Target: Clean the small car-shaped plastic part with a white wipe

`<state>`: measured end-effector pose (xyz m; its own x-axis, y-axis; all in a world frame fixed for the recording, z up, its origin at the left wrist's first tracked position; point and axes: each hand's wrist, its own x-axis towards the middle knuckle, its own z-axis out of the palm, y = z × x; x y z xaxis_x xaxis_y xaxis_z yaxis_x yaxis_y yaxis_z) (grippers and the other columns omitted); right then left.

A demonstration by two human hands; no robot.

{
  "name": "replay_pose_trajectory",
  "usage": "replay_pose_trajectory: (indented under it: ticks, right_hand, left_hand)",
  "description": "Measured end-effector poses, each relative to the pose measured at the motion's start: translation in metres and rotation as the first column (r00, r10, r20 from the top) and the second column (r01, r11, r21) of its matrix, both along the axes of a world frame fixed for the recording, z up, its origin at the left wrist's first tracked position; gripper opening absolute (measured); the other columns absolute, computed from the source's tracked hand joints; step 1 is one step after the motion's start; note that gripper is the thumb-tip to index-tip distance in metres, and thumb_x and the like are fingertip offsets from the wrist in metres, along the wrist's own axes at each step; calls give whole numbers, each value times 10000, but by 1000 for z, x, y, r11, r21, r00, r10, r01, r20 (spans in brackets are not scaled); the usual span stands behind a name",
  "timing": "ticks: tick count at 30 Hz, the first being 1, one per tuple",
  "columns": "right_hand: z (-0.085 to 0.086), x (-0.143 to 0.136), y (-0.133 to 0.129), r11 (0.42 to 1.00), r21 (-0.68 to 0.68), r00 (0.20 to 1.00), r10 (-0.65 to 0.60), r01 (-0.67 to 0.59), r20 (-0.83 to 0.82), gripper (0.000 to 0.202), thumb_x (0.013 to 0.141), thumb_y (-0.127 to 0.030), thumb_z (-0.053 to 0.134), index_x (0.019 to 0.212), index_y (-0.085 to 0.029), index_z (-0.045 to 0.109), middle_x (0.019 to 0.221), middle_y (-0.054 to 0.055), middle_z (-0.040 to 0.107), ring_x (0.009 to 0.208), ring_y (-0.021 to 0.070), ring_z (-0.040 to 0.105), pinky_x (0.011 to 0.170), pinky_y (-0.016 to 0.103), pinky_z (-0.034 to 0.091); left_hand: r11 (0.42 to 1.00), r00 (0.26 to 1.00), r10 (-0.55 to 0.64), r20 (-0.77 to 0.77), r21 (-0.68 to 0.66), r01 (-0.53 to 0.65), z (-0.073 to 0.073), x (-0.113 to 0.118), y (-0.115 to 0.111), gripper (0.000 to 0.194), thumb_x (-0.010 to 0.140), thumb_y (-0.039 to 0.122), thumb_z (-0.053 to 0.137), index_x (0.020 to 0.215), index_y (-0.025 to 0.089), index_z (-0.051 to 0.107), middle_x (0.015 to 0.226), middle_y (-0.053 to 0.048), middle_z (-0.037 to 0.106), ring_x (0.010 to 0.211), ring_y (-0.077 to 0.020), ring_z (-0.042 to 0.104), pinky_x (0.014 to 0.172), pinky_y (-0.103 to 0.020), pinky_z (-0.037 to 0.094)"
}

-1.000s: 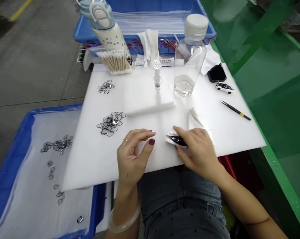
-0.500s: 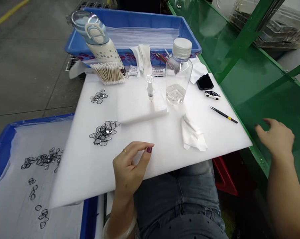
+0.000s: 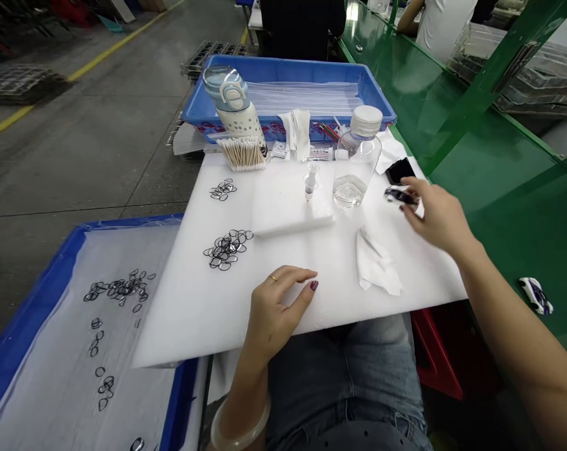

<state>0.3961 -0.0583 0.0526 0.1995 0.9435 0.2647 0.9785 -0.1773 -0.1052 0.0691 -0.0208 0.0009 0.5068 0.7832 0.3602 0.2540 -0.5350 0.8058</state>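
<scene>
Head view: a small toy car [image 3: 400, 196] is at the right side of the white board [image 3: 193, 313], up near the far corner. It is just on the near side of a flat black thing [image 3: 400, 170], and to the right of the clear bottle [image 3: 357, 166]. The long way of the car goes mostly side to side, with its right end tipped a bit toward the person. The right hand [image 3: 438, 216] comes in from the right, so the car lies just left of its palm, at the tips of its fingers. One finger is on the far side of the car and the thumb is on the near side, so they go across its short way, by the right end. The gap between them is about as wide as the car. I can't tell if they press on it, or if the car is up off the board. The left hand [image 3: 272, 310] is well apart from it, near the front edge of the board. Its thumb and first finger are close, with a little gap and nothing seen in it. The right hand is much nearer. A white cloth [image 3: 377, 263] lies between the left hand and the car.
</scene>
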Motion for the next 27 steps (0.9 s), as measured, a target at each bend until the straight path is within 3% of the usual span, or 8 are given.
replay_pose_trajectory:
  ticks: [2, 4, 8, 11, 14, 17, 21, 27]
  right_hand:
    - [-6, -44, -11, 941, 42, 942, 335, -335, 5, 456, 907, -173, 583, 1358, -145, 522, 1135, 119, 694, 1010, 262, 647, 850, 395, 509]
    - [-14, -89, -14, 801, -12, 801, 599, -599, -8, 416, 924, -100, 545, 1334, -172, 539, 1142, 74, 705, 1013, 220, 656, 906, 390, 499]
    - [-16, -130, -8, 696, -49, 697, 710, -716, -100, 299, 980, -112, 483, 1248, -173, 600, 1191, 56, 694, 1090, 188, 641, 946, 370, 494]
    - [-8, -99, -24, 807, 121, 781, 590, -578, -202, 260, 989, -202, 501, 1218, -208, 624, 1192, 63, 691, 1095, 194, 641, 951, 382, 512]
    - [-10, -36, -55, 980, 184, 988, 99, -75, -121, 246, 963, -270, 522, 1167, -228, 654, 1096, 89, 701, 1027, 265, 653, 838, 423, 531]
    - [-21, 16, -80, 956, 1, 956, -295, 295, 11, 254, 899, -341, 566, 1091, -224, 683, 1077, 122, 691, 940, 320, 648, 688, 416, 494]
    - [-27, 31, -78, 920, 0, 920, -392, 392, 25, 213, 879, -286, 491, 927, -219, 688, 969, 99, 700, 790, 266, 635, 585, 367, 404]
    - [-15, 19, -34, 915, -179, 931, -366, 360, 3, 242, 860, -330, 503, 971, -224, 691, 1070, 75, 693, 849, 259, 624, 556, 330, 368]
  left_hand:
    - [1000, 1000, 1, -10, 11, -1, -1, 0, 1, 260, 901, 363, 673, 1121, 225, 671, 1031, -54, 699, 891, -190, 667, 766, -330, 571]
    - [999, 999, 24, -30, 22, -23, -3, -1, 1, 417, 893, 454, 671, 1237, 224, 613, 1116, -76, 665, 920, -203, 656, 762, -343, 573]
    - [991, 987, 119, -112, 82, -110, -4, 1, -1, 402, 917, 420, 640, 1255, 207, 593, 999, -55, 651, 838, -190, 644, 746, -345, 568]
    - [991, 980, 96, -177, 104, -79, -4, 3, -4, 286, 914, 316, 639, 1177, 207, 631, 930, -36, 654, 829, -188, 649, 736, -334, 559]
    - [996, 987, 51, -150, 74, -41, -3, 4, -4, 253, 878, 242, 663, 1129, 211, 651, 951, -34, 644, 781, -166, 645, 679, -304, 553]
    - [989, 990, -142, -15, -32, 142, -1, 3, -3, 324, 852, 209, 699, 1171, 220, 639, 969, -27, 625, 719, -124, 627, 673, -276, 567]
    - [925, 931, -364, 33, -101, 365, 1, 0, -2, 358, 833, 180, 732, 1174, 254, 648, 1013, -32, 651, 834, -151, 653, 764, -302, 588]
    - [957, 939, -262, -221, 66, 283, 0, 3, 0, 526, 789, 223, 780, 1278, 259, 590, 1380, -98, 565, 1284, -300, 529, 1019, -511, 504]
